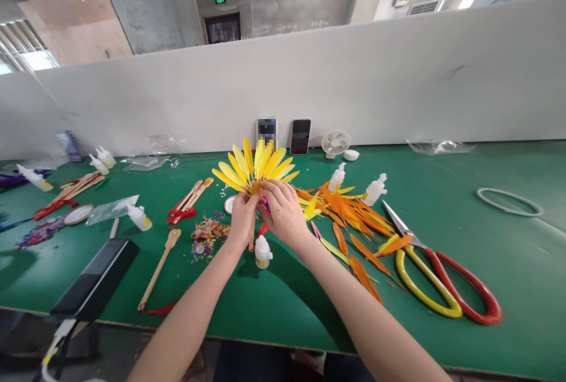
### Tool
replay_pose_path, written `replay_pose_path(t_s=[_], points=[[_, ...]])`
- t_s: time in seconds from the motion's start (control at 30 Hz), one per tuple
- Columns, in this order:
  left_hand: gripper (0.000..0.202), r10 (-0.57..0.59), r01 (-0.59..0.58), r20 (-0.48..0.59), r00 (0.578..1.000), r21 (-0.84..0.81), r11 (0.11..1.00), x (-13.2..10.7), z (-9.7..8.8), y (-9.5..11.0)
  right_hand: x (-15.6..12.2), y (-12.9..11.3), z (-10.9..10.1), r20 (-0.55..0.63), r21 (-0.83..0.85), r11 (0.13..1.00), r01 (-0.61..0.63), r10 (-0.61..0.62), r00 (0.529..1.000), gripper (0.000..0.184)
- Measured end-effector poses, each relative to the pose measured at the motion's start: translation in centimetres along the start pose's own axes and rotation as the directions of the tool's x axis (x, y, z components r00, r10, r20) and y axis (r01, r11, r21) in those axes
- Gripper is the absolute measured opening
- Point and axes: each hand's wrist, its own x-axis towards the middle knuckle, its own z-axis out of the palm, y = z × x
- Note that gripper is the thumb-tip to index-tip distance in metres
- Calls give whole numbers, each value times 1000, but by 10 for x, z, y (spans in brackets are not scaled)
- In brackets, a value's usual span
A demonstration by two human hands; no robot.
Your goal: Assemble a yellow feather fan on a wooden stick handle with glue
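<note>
A fan of yellow feathers point(241, 164) stands spread above the table between my hands. My left hand point(243, 217) is closed around the fan's base, where a wooden handle point(252, 237) shows below the fingers. Pressed against the lower feathers from the right is my right hand point(283, 208), its fingers bent over the fan's middle. Just below both hands a small white glue bottle point(262, 252) stands upright. Loose orange feathers point(347, 208) lie to the right of my right hand. Left of my left hand is a pile of coloured bits point(210, 234). My fingers hide the feather roots.
Large scissors point(435, 273) with yellow and red handles lie at the right. A wooden stick point(160, 270) and a black box point(95, 279) are at the left. More glue bottles point(375, 189), a phone point(300, 137) and a small fan point(336, 143) stand farther back, before a white partition point(375, 81).
</note>
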Motion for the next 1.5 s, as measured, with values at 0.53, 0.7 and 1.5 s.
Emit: replay_pose_path(t_s=[0.53,0.7,1.5], points=[[16,-69,64,-27,997,-144,987,3,-4,3,-4,-14,7,467,173,798,-577,449,762,17],[34,-40,33,-57,998,-122,992,-1,0,3,-7,-9,12,479,425,569,-704,518,708,7],[28,14,-17,-43,999,-71,997,1,-6,8,-7,-4,18,695,684,-102,-722,391,603,30]])
